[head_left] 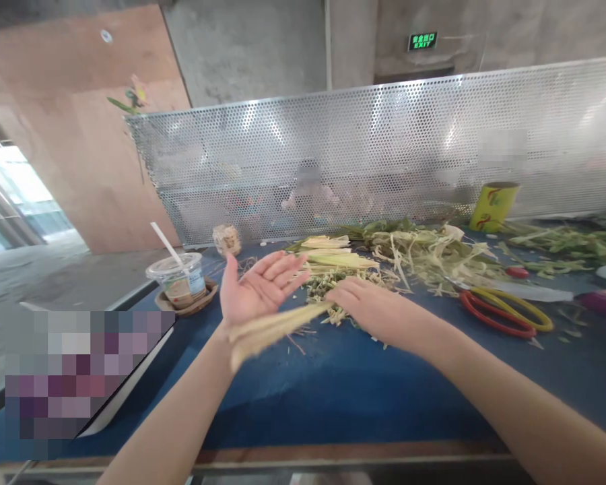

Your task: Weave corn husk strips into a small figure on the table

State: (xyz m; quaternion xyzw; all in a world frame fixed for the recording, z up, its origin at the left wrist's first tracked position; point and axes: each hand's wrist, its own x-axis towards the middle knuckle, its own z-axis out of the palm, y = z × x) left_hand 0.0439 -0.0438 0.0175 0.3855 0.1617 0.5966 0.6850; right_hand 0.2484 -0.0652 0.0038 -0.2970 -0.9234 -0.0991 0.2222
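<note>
My left hand (pixel 262 289) is palm up with its fingers stretched out and nothing on the palm. My right hand (pixel 361 306), back upward, is closed around one end of a bundle of pale straw-coloured plant stalks (pixel 277 328). Its blurred other end comes down to the left, over my left wrist; I cannot tell if it touches. Just behind my hands, peeled yellow-green stalks (pixel 341 259) lie in a pile, with short cut ends (pixel 328 283) in front. To the right are scissors (pixel 495 313) with one red and one yellow handle loop.
Green leaves and peelings (pixel 419 249) heap along a perforated metal screen (pixel 333 148). A yellow tube-shaped container (pixel 493 205) stands at the back right, a purple-handled knife (pixel 603 306) at the right. At left are a lidded plastic cup (pixel 182 279) with a straw and a pixelated patch (pixel 81 384).
</note>
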